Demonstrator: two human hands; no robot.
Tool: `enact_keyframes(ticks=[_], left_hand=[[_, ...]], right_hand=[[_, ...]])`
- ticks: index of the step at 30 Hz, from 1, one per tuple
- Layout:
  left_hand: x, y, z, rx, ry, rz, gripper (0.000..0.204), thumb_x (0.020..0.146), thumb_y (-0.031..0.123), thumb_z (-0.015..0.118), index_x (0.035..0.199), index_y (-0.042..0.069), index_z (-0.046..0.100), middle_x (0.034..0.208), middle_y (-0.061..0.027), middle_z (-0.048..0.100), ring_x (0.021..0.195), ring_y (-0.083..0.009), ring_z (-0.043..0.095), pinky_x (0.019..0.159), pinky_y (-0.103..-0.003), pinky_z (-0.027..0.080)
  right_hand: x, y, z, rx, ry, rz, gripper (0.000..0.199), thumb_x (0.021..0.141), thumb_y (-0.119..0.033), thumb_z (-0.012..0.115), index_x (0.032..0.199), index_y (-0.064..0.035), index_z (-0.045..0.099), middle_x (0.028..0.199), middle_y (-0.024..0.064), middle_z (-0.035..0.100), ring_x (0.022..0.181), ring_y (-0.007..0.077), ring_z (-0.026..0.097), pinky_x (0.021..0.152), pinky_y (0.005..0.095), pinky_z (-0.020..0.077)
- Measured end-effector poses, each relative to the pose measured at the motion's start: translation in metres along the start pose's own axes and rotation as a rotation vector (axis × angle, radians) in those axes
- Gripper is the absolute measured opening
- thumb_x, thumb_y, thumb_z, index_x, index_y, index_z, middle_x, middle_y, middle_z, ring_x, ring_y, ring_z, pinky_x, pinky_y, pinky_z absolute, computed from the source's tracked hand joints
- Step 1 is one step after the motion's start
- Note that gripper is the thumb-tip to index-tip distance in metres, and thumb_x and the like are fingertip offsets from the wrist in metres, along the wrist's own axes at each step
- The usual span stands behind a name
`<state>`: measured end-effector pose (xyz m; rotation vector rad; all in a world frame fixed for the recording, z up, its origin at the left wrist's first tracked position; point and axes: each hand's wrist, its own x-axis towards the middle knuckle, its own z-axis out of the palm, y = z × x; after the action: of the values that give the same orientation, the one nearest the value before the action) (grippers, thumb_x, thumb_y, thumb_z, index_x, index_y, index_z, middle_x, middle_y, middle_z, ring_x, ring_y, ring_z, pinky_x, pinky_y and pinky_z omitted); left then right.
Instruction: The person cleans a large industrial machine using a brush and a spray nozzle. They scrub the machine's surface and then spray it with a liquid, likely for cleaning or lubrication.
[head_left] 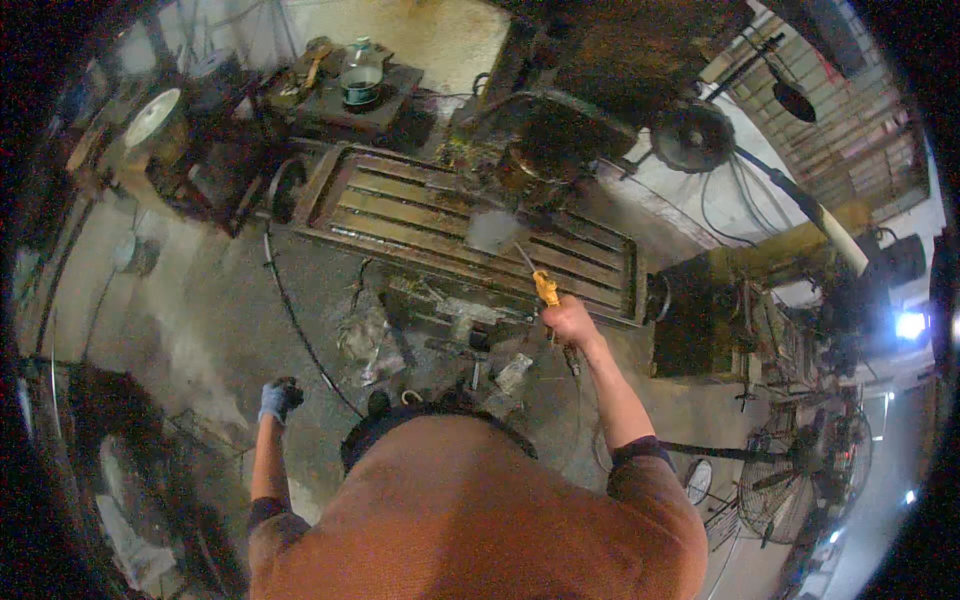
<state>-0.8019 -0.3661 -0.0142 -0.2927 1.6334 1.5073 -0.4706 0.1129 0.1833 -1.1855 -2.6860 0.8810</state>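
My right hand (571,322), bare, is closed round a yellow air blow gun (546,289), held out ahead of me. Its thin nozzle points forward over the slotted metal machine table (400,214). Just beyond the tip is a pale grey blurred patch (493,231); I cannot tell whether it is a metal part or spray. A hose hangs from the gun's grip. Away from the machine, my left hand (281,398) hangs low at my left side in a blue-grey glove with dark fingers. Those fingers look curled, and anything inside them is hidden.
Above the table looms a dark, greasy machine head (560,140). A clear bottle (361,75) stands on a bench at the back left. A black hose (289,305) crosses the floor, crumpled plastic (370,345) lies near my feet, and a large fan (800,460) stands at right.
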Motion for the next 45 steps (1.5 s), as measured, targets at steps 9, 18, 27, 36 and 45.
enact_keyframes(ticks=[9, 18, 27, 36, 45], left_hand=[[0.001, 0.007, 0.009, -0.083, 0.005, 0.040, 0.018, 0.075, 0.004, 0.049, 0.092, 0.001, 0.055, 0.063, -0.0118, 0.058, 0.051, -0.0227, 0.056, 0.046, -0.030, 0.046], [-0.011, -0.016, -0.055, -0.028, -0.031, 0.094, 0.021, 0.077, 0.006, 0.047, 0.095, 0.000, 0.055, 0.063, -0.0134, 0.058, 0.049, -0.0227, 0.055, 0.044, -0.029, 0.044], [-0.016, -0.027, -0.078, -0.180, 0.114, 0.026, 0.020, 0.075, 0.003, 0.046, 0.094, 0.002, 0.054, 0.057, -0.0105, 0.055, 0.045, -0.0194, 0.053, 0.040, -0.029, 0.044], [-0.049, -0.056, -0.113, -0.307, 0.218, 0.002, 0.014, 0.073, 0.002, 0.048, 0.086, 0.003, 0.055, 0.062, -0.0105, 0.056, 0.048, -0.0200, 0.054, 0.041, -0.029, 0.045], [-0.045, -0.036, -0.122, -0.159, 0.246, 0.175, 0.021, 0.072, 0.005, 0.050, 0.091, 0.000, 0.056, 0.066, -0.0102, 0.057, 0.053, -0.0192, 0.056, 0.046, -0.029, 0.046]], right_hand=[[0.034, -0.088, 0.047, -0.088, -0.292, -0.138, 0.022, 0.056, -0.026, 0.055, 0.060, -0.0050, 0.056, 0.061, 0.0128, 0.055, 0.065, 0.0280, 0.056, 0.058, 0.0377, 0.0453], [0.075, -0.153, -0.035, -0.560, -0.533, -0.087, 0.034, 0.062, -0.028, 0.052, 0.074, 0.0033, 0.056, 0.073, 0.0189, 0.058, 0.064, 0.0269, 0.059, 0.058, 0.0350, 0.0450], [0.152, -0.133, -0.027, -0.677, -0.860, -0.171, 0.018, 0.071, -0.023, 0.047, 0.072, -0.0046, 0.050, 0.064, 0.0120, 0.053, 0.057, 0.0254, 0.054, 0.047, 0.0363, 0.0421], [0.172, -0.177, 0.080, 0.120, -0.715, 0.158, 0.014, 0.073, -0.018, 0.046, 0.073, -0.0041, 0.045, 0.056, 0.0059, 0.049, 0.045, 0.0171, 0.052, 0.037, 0.0318, 0.0414], [0.190, -0.263, 0.089, 0.190, -0.634, -0.214, 0.018, 0.069, -0.020, 0.051, 0.069, -0.0020, 0.052, 0.062, 0.0076, 0.056, 0.054, 0.0186, 0.056, 0.047, 0.0320, 0.0437]])
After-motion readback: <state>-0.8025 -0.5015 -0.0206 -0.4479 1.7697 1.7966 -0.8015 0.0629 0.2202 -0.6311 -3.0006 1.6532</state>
